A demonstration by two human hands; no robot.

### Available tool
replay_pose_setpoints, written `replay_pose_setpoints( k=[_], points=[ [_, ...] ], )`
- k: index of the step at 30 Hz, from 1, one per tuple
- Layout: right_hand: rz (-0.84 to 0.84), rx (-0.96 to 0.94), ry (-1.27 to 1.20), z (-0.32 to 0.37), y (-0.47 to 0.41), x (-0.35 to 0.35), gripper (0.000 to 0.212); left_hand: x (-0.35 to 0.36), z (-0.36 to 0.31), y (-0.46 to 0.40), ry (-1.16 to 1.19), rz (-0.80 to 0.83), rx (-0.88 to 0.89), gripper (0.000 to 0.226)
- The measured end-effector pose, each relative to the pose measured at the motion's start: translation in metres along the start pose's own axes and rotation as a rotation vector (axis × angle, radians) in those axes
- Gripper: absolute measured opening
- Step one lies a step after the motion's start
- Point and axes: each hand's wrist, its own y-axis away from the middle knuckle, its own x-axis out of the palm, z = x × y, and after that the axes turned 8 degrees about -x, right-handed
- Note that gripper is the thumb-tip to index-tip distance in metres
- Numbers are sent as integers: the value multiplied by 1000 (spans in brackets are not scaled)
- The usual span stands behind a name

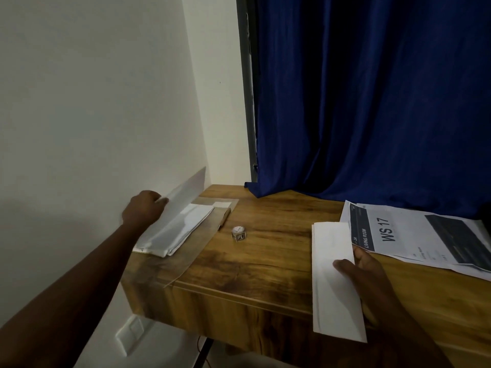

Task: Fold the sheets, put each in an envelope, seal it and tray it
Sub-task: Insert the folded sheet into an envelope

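The right hand [364, 274] is pinching a folded sheet [334, 282] by its long edge, thumb on top, holding it over the counter's [265, 261] front edge, probably ready for stuffing. The left hand [144, 208] is reaching to the envelope stack [180, 229] by the wall, fingers curling round a lifting envelope [186, 192]. The sheet is looking white, crisp, narrow, creased lengthwise

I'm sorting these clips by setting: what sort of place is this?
Probably a room in a home: a wooden desk pushed into a wall corner, a blue curtain behind it, and a printed sheet that reads "LIVING ROOM".
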Motion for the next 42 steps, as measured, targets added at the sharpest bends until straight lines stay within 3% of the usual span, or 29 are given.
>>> replay_pose_setpoints(
  k=[3, 7, 9, 11, 13, 16, 17, 19, 21, 25, 28, 30, 32, 33, 35, 39, 42],
  points=[
    [5, 0, -42, -2, -1, 0, 40, -34, -19, 9, 180, -145, 108, 30],
    [17, 13, -58, -1, -2, -1, 59, -73, -56, 39, 731, -164, 254, 24],
    [22, 0, -6, 3, 0, -3, 79, -80, -75, 64, 1030, -54, 199, 14],
    [29, -53, 85, 10, 7, -3, 79, -78, -94, 96, 1301, 114, 131, 20],
    [64, -122, 123, 11, 13, -4, 54, -68, -113, 135, 1517, 292, 68, 27],
    [149, -75, -64, 19, 30, -6, 20, -43, -141, 200, 1762, 552, -116, 32],
    [171, -57, -119, 24, 36, -8, 24, -33, -150, 221, 1814, 625, -182, 31],
    [191, -70, -174, 28, 46, -16, 62, -13, -166, 258, 1889, 749, -293, 32],
    [151, -130, -175, 36, 55, -27, 73, 5, -180, 287, 1901, 842, -382, 35],
    [-19, -153, -62, 47, 65, -56, 34, 34, -199, 330, 1815, 978, -488, 34],
    [-130, -61, -69, 42, 62, -83, 24, 48, -198, 350, 1535, 1239, -533, 35],
    [-146, 22, -80, 37, 59, -101, 23, 47, -192, 357, 1118, 1541, -374, 40],
    [-152, 85, -52, 33, 56, -112, 23, 41, -186, 361, 690, 1726, 11, 41],
    [-152, 107, -46, 30, 55, -115, 24, 40, -184, 363, 624, 1685, 228, 39],
    [-150, 147, -30, 25, 54, -115, 26, 38, -185, 366, 709, 1429, 547, 35],
    [-168, 170, 1, 20, 53, -113, 23, 54, -211, 339, 479, 717, 917, 86],
    [-160, 191, 11, 23, 52, -114, 21, 88, -232, 305, 278, 583, 1096, 118]
  ],
)
